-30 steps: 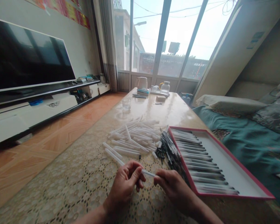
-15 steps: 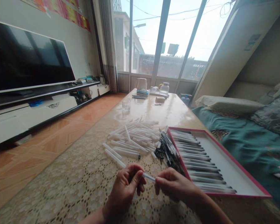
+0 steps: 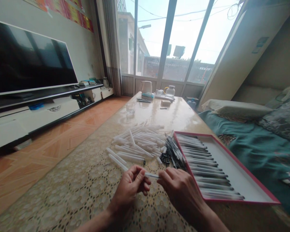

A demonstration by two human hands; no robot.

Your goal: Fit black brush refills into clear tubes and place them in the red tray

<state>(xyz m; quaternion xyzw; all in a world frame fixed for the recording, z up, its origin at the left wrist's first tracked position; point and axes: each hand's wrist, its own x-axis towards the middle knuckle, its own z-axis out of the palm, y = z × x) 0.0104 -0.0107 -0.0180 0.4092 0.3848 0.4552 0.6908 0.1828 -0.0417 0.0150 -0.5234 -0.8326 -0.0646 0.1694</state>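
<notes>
My left hand and my right hand pinch a slim white plastic tube between them, above the lace-covered table. Just beyond them lies a heap of white plastic tubes. A pile of thin black-and-white pen parts sits close to my right hand, with small black pieces at its edge. To the right, a red-rimmed white box holds rows of pens.
Farther along the table stand a drinking glass, a white kettle and a glass jug. A bed with a teal cover runs along the right side. A television on a low white cabinet stands left, beyond a tiled floor.
My right hand has shifted up and inward, nearer the black pile. The tube now lies flatter between my hands. The view has tilted only slightly.
</notes>
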